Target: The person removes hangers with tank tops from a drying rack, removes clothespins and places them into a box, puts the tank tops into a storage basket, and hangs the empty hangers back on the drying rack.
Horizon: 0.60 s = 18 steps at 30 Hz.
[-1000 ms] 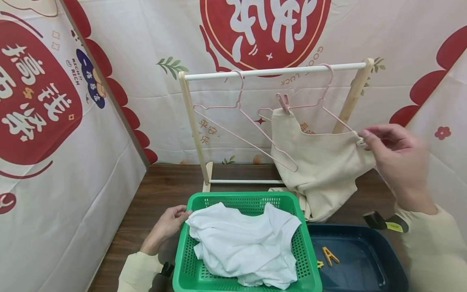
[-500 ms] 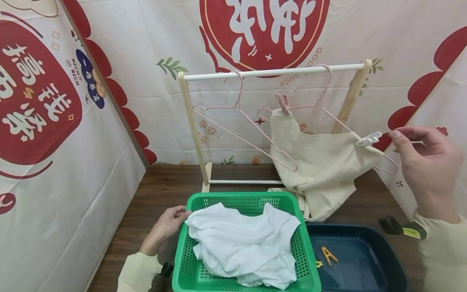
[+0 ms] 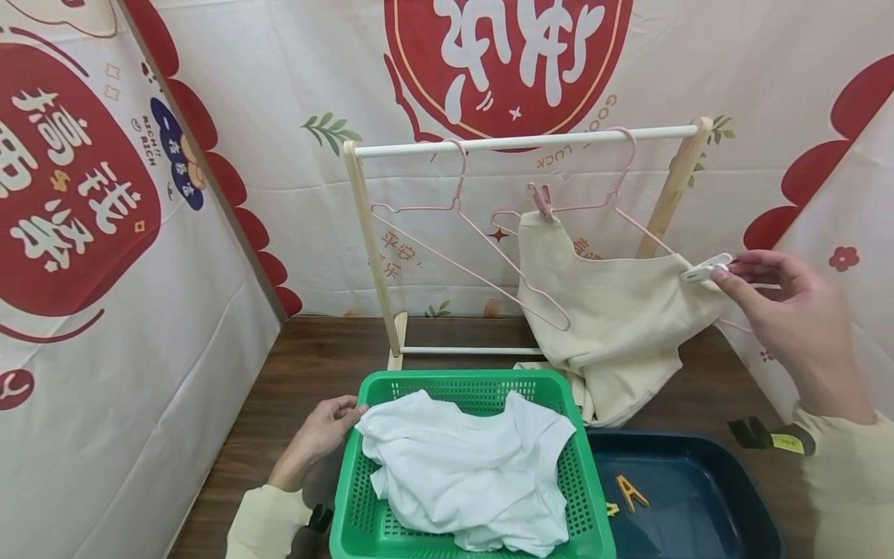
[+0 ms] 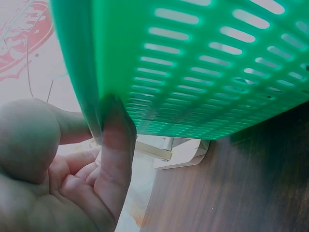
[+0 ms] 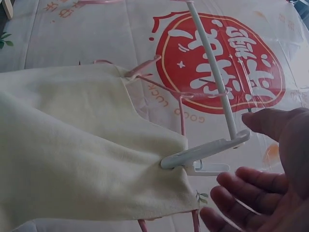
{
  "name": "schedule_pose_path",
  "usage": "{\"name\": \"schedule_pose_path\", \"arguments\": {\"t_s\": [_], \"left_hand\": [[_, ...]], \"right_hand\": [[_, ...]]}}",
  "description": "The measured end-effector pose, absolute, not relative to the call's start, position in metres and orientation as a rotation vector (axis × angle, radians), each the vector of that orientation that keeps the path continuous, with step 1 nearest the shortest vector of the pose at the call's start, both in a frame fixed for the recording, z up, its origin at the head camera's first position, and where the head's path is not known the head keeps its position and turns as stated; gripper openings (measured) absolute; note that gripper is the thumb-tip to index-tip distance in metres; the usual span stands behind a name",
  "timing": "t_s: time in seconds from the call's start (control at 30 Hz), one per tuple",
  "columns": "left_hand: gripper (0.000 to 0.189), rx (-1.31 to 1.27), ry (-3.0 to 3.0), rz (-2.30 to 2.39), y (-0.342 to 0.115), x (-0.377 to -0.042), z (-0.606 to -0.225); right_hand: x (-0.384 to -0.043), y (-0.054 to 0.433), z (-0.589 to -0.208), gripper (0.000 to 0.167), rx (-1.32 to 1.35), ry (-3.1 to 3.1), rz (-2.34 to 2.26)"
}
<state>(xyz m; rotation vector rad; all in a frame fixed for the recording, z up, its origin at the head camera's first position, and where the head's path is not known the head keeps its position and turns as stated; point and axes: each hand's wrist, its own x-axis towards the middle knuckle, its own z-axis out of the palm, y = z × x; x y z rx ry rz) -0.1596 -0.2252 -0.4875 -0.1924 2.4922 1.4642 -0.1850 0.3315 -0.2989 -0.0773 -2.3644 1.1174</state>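
My left hand (image 3: 323, 428) pinches the rim of a green basket (image 3: 457, 378) between thumb and finger, clear in the left wrist view. A crumpled white garment (image 3: 468, 466) lies in the basket. My right hand (image 3: 796, 318) is at the right end of a pink hanger (image 3: 628, 219). Its thumb and fingers stand apart around the tail of a white clothespin (image 5: 207, 152), with gaps showing in the right wrist view. That clothespin bites a beige cloth garment (image 3: 608, 326) on the hanger. A pink clothespin (image 3: 542, 203) grips the garment's other upper corner.
The hangers hang from a rack's white rail (image 3: 531, 142). A second pink hanger (image 3: 482, 248) hangs bare at left. A dark blue tray (image 3: 691, 481) with yellow clothespins (image 3: 632, 492) stands right of the basket. Printed cloth walls (image 3: 209, 466) enclose the dark wooden tabletop (image 3: 314, 341).
My right hand let go of the white clothespin, drew off to the right, then came back left around its tail. The left hand stays on the basket rim.
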Motion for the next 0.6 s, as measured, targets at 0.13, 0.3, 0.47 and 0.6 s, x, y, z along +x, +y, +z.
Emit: {"name": "schedule_pose_path", "arguments": {"t_s": [0.13,0.3,0.47,0.6], "left_hand": [[0.033,-0.172,2.486,1.486,-0.225,-0.159,-0.487],[0.033,-0.169,2.491,1.47,-0.226,-0.159,-0.487],[0.034,-0.173,2.511,1.438,-0.226,-0.159,-0.486],[0.034,-0.151,2.532,1.432,-0.225,-0.161,-0.487]], "right_hand": [[-0.188,0.335,-0.302,0.048,-0.143,-2.397,1.104],[-0.193,0.34,-0.308,0.064,-0.192,-2.497,1.079],[-0.199,0.343,-0.311,0.067,-0.158,-2.652,0.979],[-0.202,0.341,-0.311,0.062,-0.106,-2.723,0.899]]}}
